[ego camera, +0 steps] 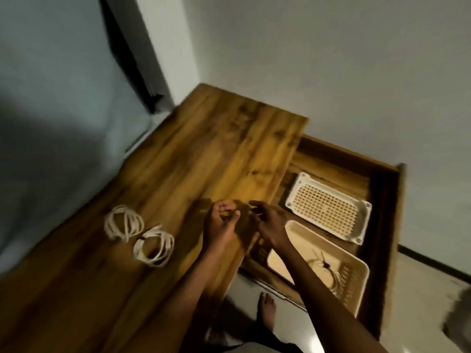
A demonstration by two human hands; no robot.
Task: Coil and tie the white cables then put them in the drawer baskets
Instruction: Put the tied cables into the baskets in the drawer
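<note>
Two coiled white cables lie on the wooden table [229, 149]: one coil [126, 225] further left, the other [167, 244] just right of it with a dark tie on its upper left. A third tied coil [328, 272] lies in the near beige basket [355, 284] in the open drawer [382, 200]. The far white basket [362, 222] holds nothing. My left hand [220, 222] and my right hand [267, 222] hover close together over the table's right edge, fingers loosely curled, with nothing visible in them. The picture is blurred.
A grey wall stands behind the table and drawer. A bed with a pale sheet [51, 123] runs along the table's left side. My bare foot [266, 312] stands on the shiny floor below the drawer.
</note>
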